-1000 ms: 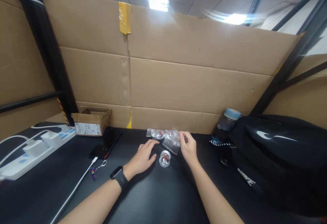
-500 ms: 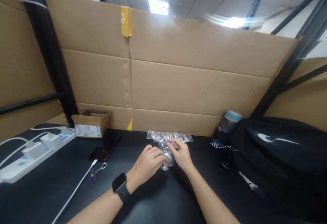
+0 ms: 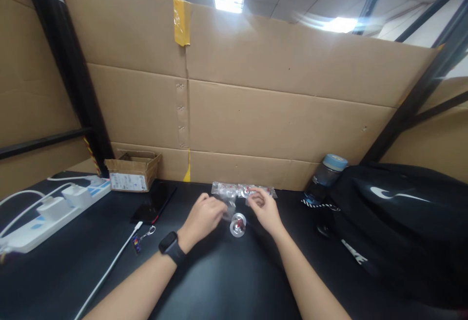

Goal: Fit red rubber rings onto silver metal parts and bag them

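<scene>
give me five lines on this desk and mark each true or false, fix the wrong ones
1. The left hand is gripping the phone. False: it has a clear plastic packet at its fingertips.
2. A round metal piece with red on it rests on the black tabletop. True.
3. The white power strip lies on the left side. True.
4. The bottle has a red lid. False: the lid is light blue.
5. A small open cardboard box stands to the right of the bottle. False: it stands well to the left.
</scene>
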Tool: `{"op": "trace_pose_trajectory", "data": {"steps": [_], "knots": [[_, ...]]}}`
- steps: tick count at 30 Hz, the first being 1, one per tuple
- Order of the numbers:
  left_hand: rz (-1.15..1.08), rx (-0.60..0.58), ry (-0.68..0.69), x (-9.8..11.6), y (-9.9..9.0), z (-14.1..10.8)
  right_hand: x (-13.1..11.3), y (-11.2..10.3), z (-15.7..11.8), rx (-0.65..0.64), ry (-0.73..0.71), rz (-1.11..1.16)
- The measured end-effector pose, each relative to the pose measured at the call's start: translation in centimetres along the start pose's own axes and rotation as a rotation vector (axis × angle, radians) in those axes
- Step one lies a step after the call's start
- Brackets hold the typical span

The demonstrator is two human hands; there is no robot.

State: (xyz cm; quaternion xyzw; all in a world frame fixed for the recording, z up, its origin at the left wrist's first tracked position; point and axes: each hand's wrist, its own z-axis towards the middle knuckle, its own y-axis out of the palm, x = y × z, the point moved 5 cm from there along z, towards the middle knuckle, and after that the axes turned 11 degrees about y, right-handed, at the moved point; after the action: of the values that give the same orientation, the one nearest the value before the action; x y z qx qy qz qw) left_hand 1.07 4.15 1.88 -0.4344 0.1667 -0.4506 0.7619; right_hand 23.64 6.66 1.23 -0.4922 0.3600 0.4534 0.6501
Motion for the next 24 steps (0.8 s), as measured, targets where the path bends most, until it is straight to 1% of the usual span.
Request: {"op": "trace_pose_trajectory", "data": {"steps": [2,4,5,6,9,11,13,17,19,22,24], "knots": [[0.086,0.107,-0.162,-3.2,-1.1,-0.7,0.2,-0.8,0.2,0.048,-0.058,-0.210],[0.170,0.179,-0.310,-6.1,-1.8,-1.8,0.9,-1.4,0.3,0.043,-0.082,-0.433],[0.203,0.178,-0.362,-7.3,-1.7,-2.3,1.5,-1.6,0.4,0.034,-0.065,-0.525],[0.224,0.145,-0.399,-8.2,-1.3,-2.7,2.1,-1.8,0.4,0.018,-0.038,-0.597],[0.258,0.002,-0.470,-9.7,0.6,-3.7,3.8,-1.7,0.4,-0.049,0.040,-0.707],[0.272,-0.051,-0.488,-9.8,1.6,-4.1,4.2,-1.4,0.4,-0.082,0.046,-0.730],[0.284,-0.058,-0.487,-9.6,2.0,-4.2,4.3,-1.3,0.5,-0.074,0.044,-0.738],[0.294,-0.017,-0.457,-8.5,1.3,-3.8,4.3,-1.4,0.9,-0.014,0.034,-0.707],[0.255,0.007,-0.427,-7.7,0.8,-3.3,4.3,-1.6,1.2,0.017,0.040,-0.638],[0.076,0.060,-0.350,-6.1,0.9,-2.3,3.3,-2.0,1.4,0.078,0.016,-0.415],[-0.142,0.119,-0.312,-4.7,1.5,-1.7,2.1,-2.1,1.2,0.106,-0.026,-0.259]]}}
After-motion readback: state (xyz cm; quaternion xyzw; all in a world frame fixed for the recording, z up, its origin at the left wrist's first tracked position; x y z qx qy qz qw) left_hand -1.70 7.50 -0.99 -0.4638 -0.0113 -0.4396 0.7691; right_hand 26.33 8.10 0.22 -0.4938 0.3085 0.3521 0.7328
